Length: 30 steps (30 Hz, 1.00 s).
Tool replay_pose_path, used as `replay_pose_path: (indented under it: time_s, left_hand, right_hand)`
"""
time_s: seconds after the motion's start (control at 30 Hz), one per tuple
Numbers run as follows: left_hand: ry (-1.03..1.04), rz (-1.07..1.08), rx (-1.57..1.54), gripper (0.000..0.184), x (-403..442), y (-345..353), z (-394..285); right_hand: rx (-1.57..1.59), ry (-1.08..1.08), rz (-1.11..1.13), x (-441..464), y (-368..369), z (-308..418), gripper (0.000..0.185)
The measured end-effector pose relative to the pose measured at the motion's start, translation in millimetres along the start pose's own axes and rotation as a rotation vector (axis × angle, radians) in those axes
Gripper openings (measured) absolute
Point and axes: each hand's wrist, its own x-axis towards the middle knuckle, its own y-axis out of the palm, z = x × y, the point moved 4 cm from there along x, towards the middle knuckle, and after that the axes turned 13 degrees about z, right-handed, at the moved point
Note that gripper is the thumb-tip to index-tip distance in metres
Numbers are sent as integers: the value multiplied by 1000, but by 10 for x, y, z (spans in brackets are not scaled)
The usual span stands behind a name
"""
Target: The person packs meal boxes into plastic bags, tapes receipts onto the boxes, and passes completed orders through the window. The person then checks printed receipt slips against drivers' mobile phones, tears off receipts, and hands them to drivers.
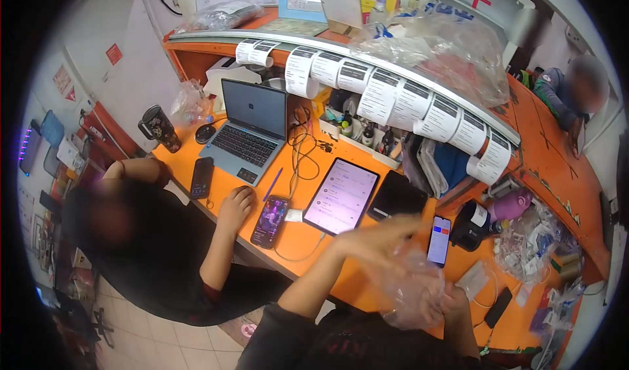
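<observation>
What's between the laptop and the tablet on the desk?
Between laptop and tablet: tangled cables and a thin purple pen, plus a lit phone nearer the desk edge. Shown in head view.

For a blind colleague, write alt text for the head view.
A right hand grips a clear plastic bag beside a blurred left hand, over an orange desk with a laptop, tablet and phones. Nearby, a person in black rests a hand; printed labels hang behind.

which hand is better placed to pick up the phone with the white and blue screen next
Probably the left hand: though blurred, it looks outstretched close to the phone, while the right hand grips the clear plastic bag.
</observation>
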Motion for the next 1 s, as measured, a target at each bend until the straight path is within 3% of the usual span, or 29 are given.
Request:
replay_pose_path:
  time_s: [0.07,0.1,0.17,0.2,0.27,0.3,0.37,0.43,0.5,0.57,0.7,1.0]
  left_hand:
    - [-51,183,-33,101,-93,272,50]
    - [-54,178,-31,101,-137,318,32]
    - [-56,252,-666,97,-208,438,22]
    - [-55,247,-668,97,-242,490,49]
    - [-328,231,-697,91,-332,670,300]
    - [-326,226,-703,91,-355,826,443]
    - [-499,-291,-86,81,-441,874,771]
    - [-531,-380,-243,78,-486,784,809]
    - [-509,-539,-433,71,-559,741,880]
    - [-530,-603,-439,70,-599,587,861]
    - [-476,-756,-388,67,-624,202,951]
    - [-244,-1130,135,71,-442,-1358,592]
  right_hand:
    - [-47,54,-11,1,-48,27,41]
    - [-94,78,-26,8,-79,58,39]
    - [-237,120,-73,72,-147,187,35]
    - [-327,146,-111,131,-176,259,33]
    - [-538,192,-171,348,-292,426,28]
    - [-746,235,-231,439,-411,496,24]
    - [-785,159,-314,459,-870,550,22]
    - [-822,83,-394,421,-1236,644,22]
    - [-783,24,-814,262,-1589,793,22]
    - [-685,-29,-814,114,-2243,838,24]
    - [-469,-34,-876,43,-2104,897,34]
    - [-489,22,-917,-2,-2001,936,37]
